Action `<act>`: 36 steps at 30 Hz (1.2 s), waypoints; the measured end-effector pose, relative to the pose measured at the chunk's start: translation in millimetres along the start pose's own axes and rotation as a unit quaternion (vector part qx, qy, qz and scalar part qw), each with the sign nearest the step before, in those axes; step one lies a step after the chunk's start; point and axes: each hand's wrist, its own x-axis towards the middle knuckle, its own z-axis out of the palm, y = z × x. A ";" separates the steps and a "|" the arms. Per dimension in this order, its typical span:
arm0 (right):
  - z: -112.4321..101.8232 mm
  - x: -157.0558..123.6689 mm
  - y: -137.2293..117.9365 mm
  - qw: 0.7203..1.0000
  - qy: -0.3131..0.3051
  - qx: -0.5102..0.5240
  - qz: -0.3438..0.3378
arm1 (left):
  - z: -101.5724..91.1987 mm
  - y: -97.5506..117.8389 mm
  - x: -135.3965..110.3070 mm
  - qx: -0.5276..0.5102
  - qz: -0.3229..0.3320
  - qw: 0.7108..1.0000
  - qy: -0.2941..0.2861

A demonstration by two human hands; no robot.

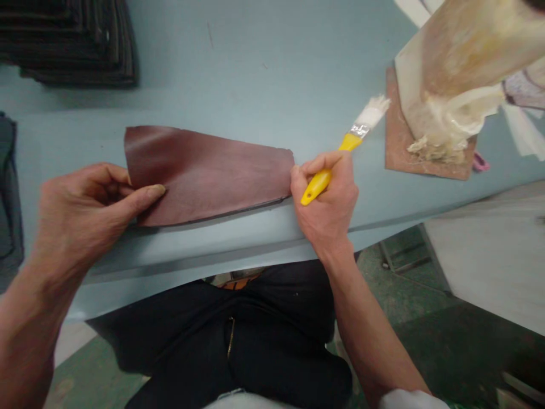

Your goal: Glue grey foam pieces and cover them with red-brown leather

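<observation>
A reddish-brown leather piece (213, 170) lies flat on the pale blue table (264, 74) near its front edge. My left hand (85, 213) pinches the piece's left end, thumb on top. My right hand (330, 199) is closed round the yellow handle of a paintbrush (347, 145), while its fingertips touch the leather's right end. The brush's white bristles point up and right, off the leather, toward a glue-caked container (451, 79).
The glue-caked container stands on a brown board (398, 156) at the right. A stack of dark material (72, 40) sits at the back left; more dark fabric (8, 193) lies at the left edge. Below the table are my dark trousers and a green floor.
</observation>
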 end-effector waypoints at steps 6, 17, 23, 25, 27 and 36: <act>0.5 -0.1 -2.4 0.997 0.072 -0.004 -0.027 | 2.7 2.2 0.2 -0.052 0.008 0.998 -0.021; 1.4 -0.5 -50.4 0.986 -0.012 -0.038 -0.160 | 4.6 -7.8 -0.2 -0.135 0.049 0.988 -0.063; 22.3 -16.1 -64.0 0.984 -0.083 -0.042 -0.152 | 6.8 -11.0 -0.4 -0.159 0.063 0.983 -0.073; 27.2 -20.9 -62.6 0.982 -0.090 -0.046 -0.157 | 7.0 -12.0 -0.9 -0.161 0.061 0.982 -0.080; 30.0 -24.8 -59.0 0.981 -0.095 -0.055 -0.157 | 7.0 -13.1 -1.6 -0.153 0.059 0.983 -0.083; 26.1 -25.8 -43.9 0.984 -0.077 -0.087 -0.137 | 6.6 -14.0 -2.0 -0.135 0.058 0.985 -0.088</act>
